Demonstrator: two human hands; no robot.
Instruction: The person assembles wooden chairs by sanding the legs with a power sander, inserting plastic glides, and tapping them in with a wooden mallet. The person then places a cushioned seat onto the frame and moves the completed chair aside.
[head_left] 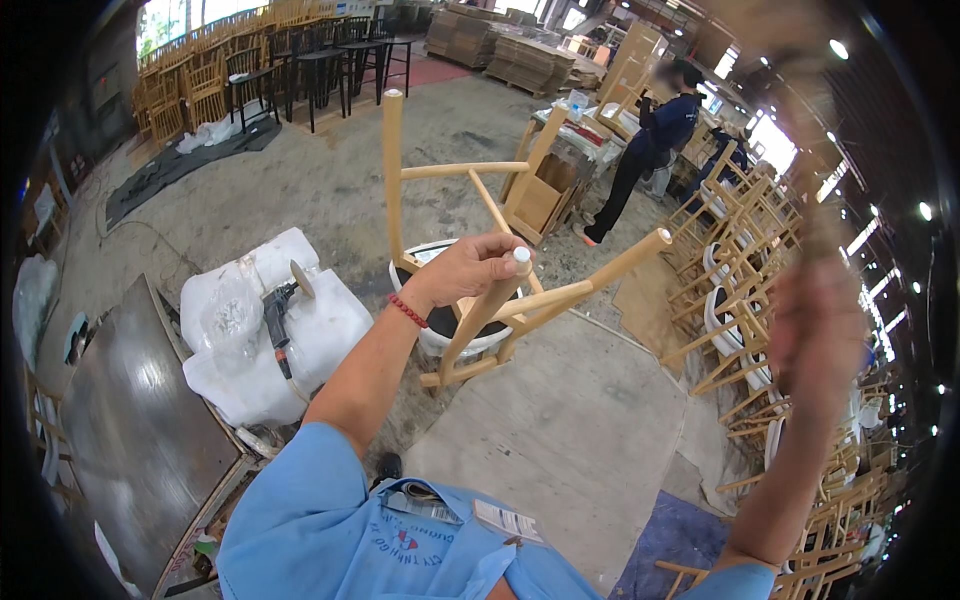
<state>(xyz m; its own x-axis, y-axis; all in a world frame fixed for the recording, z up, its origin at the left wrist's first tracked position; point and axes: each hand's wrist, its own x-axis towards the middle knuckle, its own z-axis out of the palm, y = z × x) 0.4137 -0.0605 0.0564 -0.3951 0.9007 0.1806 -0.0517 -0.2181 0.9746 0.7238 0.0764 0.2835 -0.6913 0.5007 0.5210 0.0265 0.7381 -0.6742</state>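
An upside-down wooden chair (460, 171) stands before me, its legs pointing up and its dark seat with a white rim low down. My left hand (465, 268) is closed around the top of the nearest leg. A white foot cap (521, 255) sits on that leg's end, just beside my thumb. My right hand (815, 320) is raised at the right, smeared by motion. It is closed on the handle of what looks like a wooden hammer (803, 160), whose head is blurred at the upper edge.
An angle grinder (277, 325) lies on white foam wrap (330, 325) at left, beside a dark metal-topped table (150, 430). Many chairs (735, 330) are stacked along the right. A person (660, 140) stands behind the chair, near a cluttered workbench. Cardboard stacks (530, 65) are farther back.
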